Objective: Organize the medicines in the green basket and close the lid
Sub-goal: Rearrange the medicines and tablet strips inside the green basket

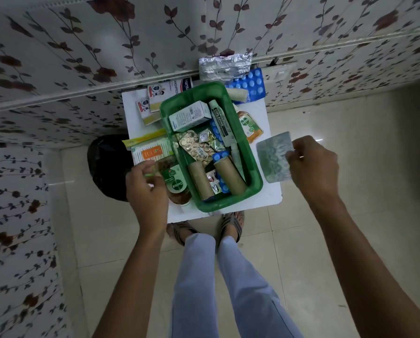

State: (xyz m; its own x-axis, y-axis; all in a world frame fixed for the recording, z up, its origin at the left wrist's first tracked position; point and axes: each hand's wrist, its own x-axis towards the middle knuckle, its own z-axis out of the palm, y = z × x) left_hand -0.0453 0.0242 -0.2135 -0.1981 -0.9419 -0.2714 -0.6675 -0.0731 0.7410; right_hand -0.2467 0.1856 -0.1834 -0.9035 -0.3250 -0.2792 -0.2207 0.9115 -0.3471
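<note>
Your right hand [312, 164] pinches a pill strip [273, 158]; your left hand [146, 184] hovers half-open. The basket [253, 167] is part-filled, several items outside, lid unseen.

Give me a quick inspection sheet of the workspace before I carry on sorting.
Surface: small white table, crowded.
Job's things: green basket open, holding a white box, Cipladine tube, blister strips and two cardboard rolls; no lid seen.
Clutter: Dettol bottle, Dettol pouch, plaster boxes, blue blister strip, foil strip outside the basket.
Hands: right hand pinches a grey blister strip; left hand by the Dettol bottle, grip unclear.
Cables: nothing seen.
Surroundings: floral wall, tiled floor, black bag beside the table.
</note>
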